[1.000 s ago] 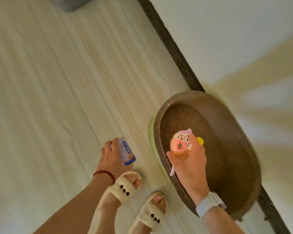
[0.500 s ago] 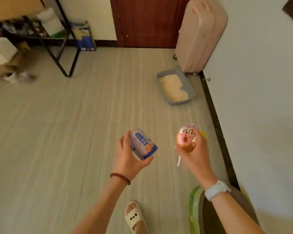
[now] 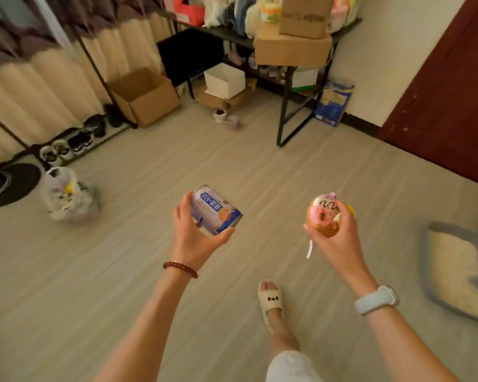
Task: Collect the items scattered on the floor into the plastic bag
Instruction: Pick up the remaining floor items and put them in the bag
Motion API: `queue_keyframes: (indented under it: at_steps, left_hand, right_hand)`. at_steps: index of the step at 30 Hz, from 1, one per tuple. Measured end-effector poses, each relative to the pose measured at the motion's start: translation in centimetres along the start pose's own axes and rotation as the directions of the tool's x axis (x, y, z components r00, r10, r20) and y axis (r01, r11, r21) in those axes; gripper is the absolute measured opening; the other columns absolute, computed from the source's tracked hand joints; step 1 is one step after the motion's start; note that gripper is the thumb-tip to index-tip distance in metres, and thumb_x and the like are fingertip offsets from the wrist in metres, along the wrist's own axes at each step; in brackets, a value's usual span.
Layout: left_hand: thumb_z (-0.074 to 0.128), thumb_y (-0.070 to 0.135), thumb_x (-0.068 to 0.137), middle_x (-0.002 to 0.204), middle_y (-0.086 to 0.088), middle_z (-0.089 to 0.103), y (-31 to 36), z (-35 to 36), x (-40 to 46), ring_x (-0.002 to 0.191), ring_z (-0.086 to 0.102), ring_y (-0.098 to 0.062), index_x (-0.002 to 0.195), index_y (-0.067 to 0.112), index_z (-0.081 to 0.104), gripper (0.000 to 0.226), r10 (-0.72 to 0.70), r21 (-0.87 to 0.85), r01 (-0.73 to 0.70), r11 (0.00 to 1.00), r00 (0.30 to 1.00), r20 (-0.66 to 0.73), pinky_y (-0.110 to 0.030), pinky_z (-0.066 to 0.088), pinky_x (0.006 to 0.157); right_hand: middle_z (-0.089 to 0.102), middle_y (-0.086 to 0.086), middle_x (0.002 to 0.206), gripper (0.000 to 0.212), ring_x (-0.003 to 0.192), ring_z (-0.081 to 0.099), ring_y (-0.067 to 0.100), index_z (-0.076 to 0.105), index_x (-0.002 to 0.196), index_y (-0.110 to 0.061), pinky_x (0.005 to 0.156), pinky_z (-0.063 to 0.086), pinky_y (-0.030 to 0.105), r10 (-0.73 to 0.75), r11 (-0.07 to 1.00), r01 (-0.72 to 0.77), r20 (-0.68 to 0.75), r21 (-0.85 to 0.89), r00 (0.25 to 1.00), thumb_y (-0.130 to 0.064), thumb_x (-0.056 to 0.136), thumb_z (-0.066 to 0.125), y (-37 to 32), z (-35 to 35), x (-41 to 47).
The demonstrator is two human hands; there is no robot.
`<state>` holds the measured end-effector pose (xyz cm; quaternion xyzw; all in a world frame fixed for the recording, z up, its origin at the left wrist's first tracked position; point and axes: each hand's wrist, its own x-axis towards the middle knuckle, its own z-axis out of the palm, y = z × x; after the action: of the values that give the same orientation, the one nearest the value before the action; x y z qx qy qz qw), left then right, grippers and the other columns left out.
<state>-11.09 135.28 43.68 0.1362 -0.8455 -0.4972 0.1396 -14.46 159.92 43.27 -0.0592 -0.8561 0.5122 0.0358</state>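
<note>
Left hand: the left hand (image 3: 196, 232) is wrapped round a blue-and-white can (image 3: 215, 210), fingers over the far side, thumb under the near end.
Can's long axis: tipped over in the grip, running roughly from 10 o'clock to 4 o'clock, not upright.
Right hand: the right hand (image 3: 334, 232) grips a pink donut toy (image 3: 322, 216), with a white tag dangling below and something yellow just peeking out behind the fingers.
Plastic bag: there it is, the plastic bag (image 3: 66, 199) sitting on the floor (image 3: 260, 172) at about 10 o'clock from both hands, well apart from them, mouth slumped, with things already inside, though what they are is too blurred to tell.
Nearer hand: the left, clearly; the bag lies off to its outer side, while the right would have to cross over the left forearm to reach.
Coming move, as I read it: a turn and walk toward 10 o'clock, can likely in first.
Watch out: the bag looks soft and sagging, so a drop may miss the opening.
Elsewhere: a litter tray (image 3: 431, 271) at 3 o'clock, and a cardboard box (image 3: 146, 100) at 11.
</note>
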Motion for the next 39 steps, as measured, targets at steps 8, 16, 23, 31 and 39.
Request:
queue_keyframes:
  at_steps: [8, 16, 23, 31, 39]
  left_hand:
    - [0.084, 0.017, 0.059, 0.132, -0.007, 0.035, -2.4, -4.0, 14.0, 0.112, 0.039, -0.009, 0.137, 0.01, 0.026, 0.097, -0.2, -0.014, 0.207, 0.978, 0.923, -0.328, -0.024, 0.043, 0.09]
    - [0.085, 0.018, 0.057, 0.12, 0.001, 0.034, -10.0, -13.6, 20.3, 0.108, 0.038, -0.01, 0.135, 0.011, 0.03, 0.096, -0.366, -0.048, 0.429, 0.902, 0.7, -0.614, -0.028, 0.046, 0.09]
    - [0.085, 0.018, 0.058, 0.126, -0.002, 0.036, -19.8, -25.3, 30.4, 0.106, 0.038, -0.005, 0.136, 0.011, 0.03, 0.095, -0.455, -0.159, 0.497, 0.853, 0.56, -0.692, -0.019, 0.039, 0.09]
    - [0.086, 0.023, 0.056, 0.116, -0.001, 0.038, -29.2, -38.8, 41.2, 0.114, 0.043, -0.018, 0.128, 0.016, 0.035, 0.089, -0.496, -0.177, 0.538, 0.824, 0.533, -0.686, -0.022, 0.043, 0.088]
    - [0.086, 0.027, 0.054, 0.123, -0.001, 0.036, -41.8, -49.5, 51.4, 0.109, 0.043, -0.009, 0.133, 0.018, 0.031, 0.097, -0.612, -0.235, 0.649, 0.724, 0.448, -0.652, -0.025, 0.045, 0.093]
  right_hand:
    - [0.04, 0.0, 0.116, 0.076, 0.108, 0.042, 0.017, 0.036, 0.134, -0.02, 0.103, 0.038, 0.04, -0.108, 0.991, 0.131, 0.385, -0.032, 0.917, -0.022, 0.07, 0.076, -7.5, 13.5, 16.9]
    - [0.04, 0.001, 0.119, 0.079, 0.115, 0.044, 0.025, 0.034, 0.135, -0.022, 0.105, 0.036, 0.043, -0.209, 0.956, 0.293, 0.717, 0.008, 0.665, -0.026, 0.069, 0.076, -16.4, 32.8, 23.6]
    - [0.038, 0.007, 0.125, 0.08, 0.118, 0.043, 0.027, 0.031, 0.137, -0.024, 0.106, 0.035, 0.043, -0.189, 0.938, 0.347, 0.807, -0.021, 0.559, -0.029, 0.07, 0.075, -24.8, 52.4, 26.7]
    - [0.036, 0.007, 0.133, 0.08, 0.121, 0.041, 0.024, 0.029, 0.138, -0.027, 0.108, 0.033, 0.039, -0.181, 0.914, 0.405, 0.888, -0.007, 0.423, -0.029, 0.072, 0.074, -35.6, 70.9, 28.0]
    - [0.036, 0.007, 0.132, 0.082, 0.12, 0.043, 0.025, 0.027, 0.139, -0.029, 0.107, 0.035, 0.043, -0.085, 0.917, 0.395, 0.939, -0.057, 0.333, -0.027, 0.072, 0.073, -40.9, 92.2, 30.4]
